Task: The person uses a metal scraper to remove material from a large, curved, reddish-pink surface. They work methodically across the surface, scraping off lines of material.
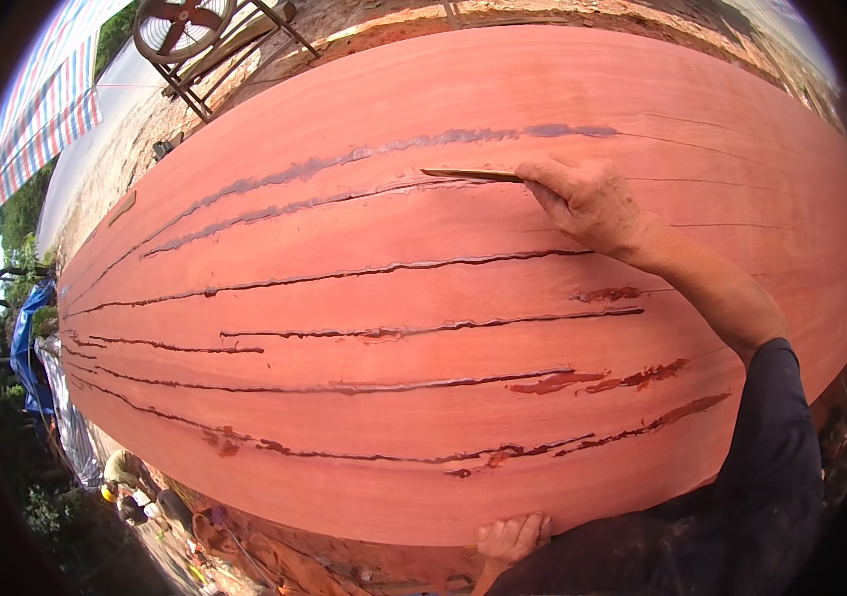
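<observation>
The right hand (582, 204) grasps a thin flat tool (468, 174) jutting out to its left over the cracked reddish slab (374, 303). The left hand (513, 537) rests at the near edge (413, 533), its grip unclear.

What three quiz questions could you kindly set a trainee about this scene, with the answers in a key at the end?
1. Which hand holds the thin flat blade?
2. True or false: the left hand is at the near edge of the reddish slab.
3. Where in the picture is the caged fan?
A) Lower right
B) Upper left
C) Lower left

Key:
1. The right hand.
2. True.
3. B.
</observation>
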Motion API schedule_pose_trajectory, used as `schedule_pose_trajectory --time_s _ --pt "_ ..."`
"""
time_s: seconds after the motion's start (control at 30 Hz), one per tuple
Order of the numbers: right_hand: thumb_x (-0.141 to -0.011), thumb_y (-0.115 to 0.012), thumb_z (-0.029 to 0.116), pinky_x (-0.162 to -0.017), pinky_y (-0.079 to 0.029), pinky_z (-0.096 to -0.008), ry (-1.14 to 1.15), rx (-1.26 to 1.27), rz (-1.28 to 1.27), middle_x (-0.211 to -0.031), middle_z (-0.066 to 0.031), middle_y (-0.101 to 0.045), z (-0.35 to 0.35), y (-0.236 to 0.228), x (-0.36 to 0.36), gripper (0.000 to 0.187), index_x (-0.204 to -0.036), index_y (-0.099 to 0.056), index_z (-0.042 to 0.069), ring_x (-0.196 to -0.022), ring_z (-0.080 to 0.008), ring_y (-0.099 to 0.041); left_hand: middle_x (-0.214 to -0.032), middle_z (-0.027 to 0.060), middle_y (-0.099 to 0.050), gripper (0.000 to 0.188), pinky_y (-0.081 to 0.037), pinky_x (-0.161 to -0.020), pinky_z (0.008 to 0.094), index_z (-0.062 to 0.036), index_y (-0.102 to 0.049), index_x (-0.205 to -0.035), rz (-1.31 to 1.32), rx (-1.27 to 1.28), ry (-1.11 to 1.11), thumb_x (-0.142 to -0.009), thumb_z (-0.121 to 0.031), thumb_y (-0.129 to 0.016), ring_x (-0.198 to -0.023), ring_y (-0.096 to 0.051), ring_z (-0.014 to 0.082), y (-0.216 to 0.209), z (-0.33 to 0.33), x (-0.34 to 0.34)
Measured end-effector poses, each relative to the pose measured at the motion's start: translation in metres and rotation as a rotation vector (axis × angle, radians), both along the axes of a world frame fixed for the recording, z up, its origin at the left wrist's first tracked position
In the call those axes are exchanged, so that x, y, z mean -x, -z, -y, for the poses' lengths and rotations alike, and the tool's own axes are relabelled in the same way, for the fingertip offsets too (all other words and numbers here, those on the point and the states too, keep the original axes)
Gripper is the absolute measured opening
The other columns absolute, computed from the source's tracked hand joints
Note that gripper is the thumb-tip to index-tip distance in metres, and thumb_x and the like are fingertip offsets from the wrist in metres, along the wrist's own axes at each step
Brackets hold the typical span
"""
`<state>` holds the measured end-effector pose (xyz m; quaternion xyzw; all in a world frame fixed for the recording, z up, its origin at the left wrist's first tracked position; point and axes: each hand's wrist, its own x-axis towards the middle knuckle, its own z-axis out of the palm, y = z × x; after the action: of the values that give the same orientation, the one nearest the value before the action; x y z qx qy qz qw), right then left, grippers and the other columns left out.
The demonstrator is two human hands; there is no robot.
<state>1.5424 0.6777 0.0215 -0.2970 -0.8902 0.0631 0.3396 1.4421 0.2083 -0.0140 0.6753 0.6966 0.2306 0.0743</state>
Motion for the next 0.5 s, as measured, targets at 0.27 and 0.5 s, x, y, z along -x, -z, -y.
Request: schedule_pose_trajectory --time_s 0.27,0.5 --pt "-0.094 -0.065 0.007 -0.062 -0.052 -0.0423 -0.016 0.02 -0.005 -0.084 -0.0125 -0.069 -0.015 0.005 -0.006 0.01 -0.102 -0.07 0.009 -0.074 -0.0324 -0.068 -0.071 -0.0059 -0.062 0.013 -0.036 -0.057 0.0353 -0.022 -0.07 -0.086 0.017 -0.051 0.01 -0.081 -0.028 -0.081 -0.053 -0.05 0.0162 0.001 -0.005 0.001" --pt "-0.094 -0.062 0.009 -0.06 -0.052 -0.0416 -0.04 0.022 0.054 -0.081 -0.0126 -0.068 -0.022 0.012 0.001 0.01 -0.101 -0.069 0.009 -0.069 -0.0319 -0.067 -0.073 -0.0062 -0.063 0.013 -0.038 -0.058 0.0346 -0.0226 -0.071 -0.087 0.009 -0.036 0.001 -0.081 -0.027 -0.081 -0.054 -0.052 0.0158 -0.001 -0.005 -0.001"
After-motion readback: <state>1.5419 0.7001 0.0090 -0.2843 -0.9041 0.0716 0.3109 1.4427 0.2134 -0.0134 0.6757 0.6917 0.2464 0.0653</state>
